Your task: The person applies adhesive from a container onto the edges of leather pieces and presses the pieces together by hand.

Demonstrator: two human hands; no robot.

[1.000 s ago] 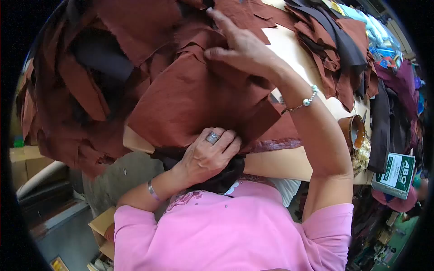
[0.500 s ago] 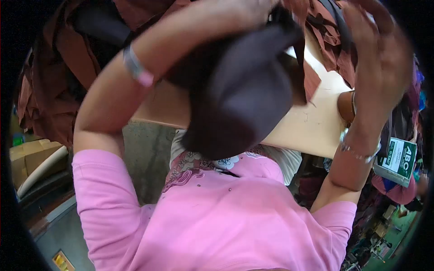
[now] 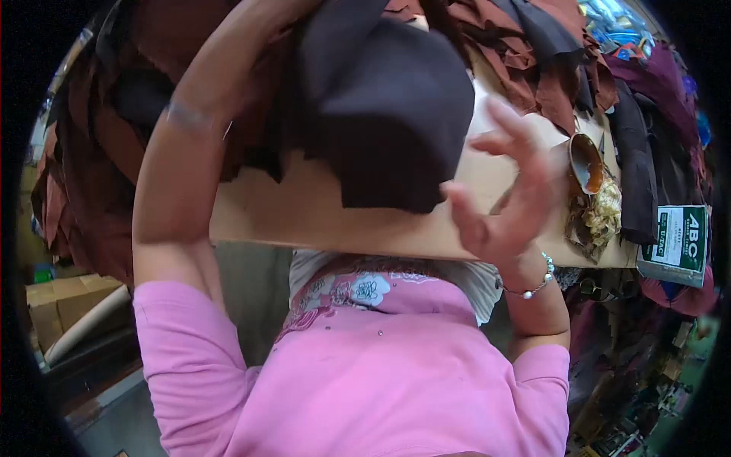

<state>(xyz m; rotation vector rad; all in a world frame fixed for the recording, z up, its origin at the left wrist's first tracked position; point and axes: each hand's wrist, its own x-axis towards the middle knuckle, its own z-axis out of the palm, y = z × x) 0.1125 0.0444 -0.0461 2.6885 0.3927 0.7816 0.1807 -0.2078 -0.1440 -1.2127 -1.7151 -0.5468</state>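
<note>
A dark brown, nearly black piece of cloth [image 3: 388, 107] hangs in front of the tabletop, its lower edge over the bare wood. My left hand [image 3: 285, 11] is at the top edge, partly cut off, beside the upper left of this cloth. Its fingers are hidden, so its grip cannot be made out. My right hand [image 3: 506, 190], blurred by motion, is right of the cloth's lower corner, above the table. Its fingers are apart and hold nothing.
Reddish-brown and dark cloth pieces [image 3: 560, 84] lie at the upper right; more hang at the left. On the wooden table [image 3: 266, 206], a round brown container [image 3: 586, 164] stands near a pale frayed bundle [image 3: 605, 209]. A green-and-white box [image 3: 674, 240] is farther right.
The reddish-brown cloth under my hands one second ago is gone from there. The dark cloth has since come up and moved left. My right hand has moved down and left since half a second ago.
</note>
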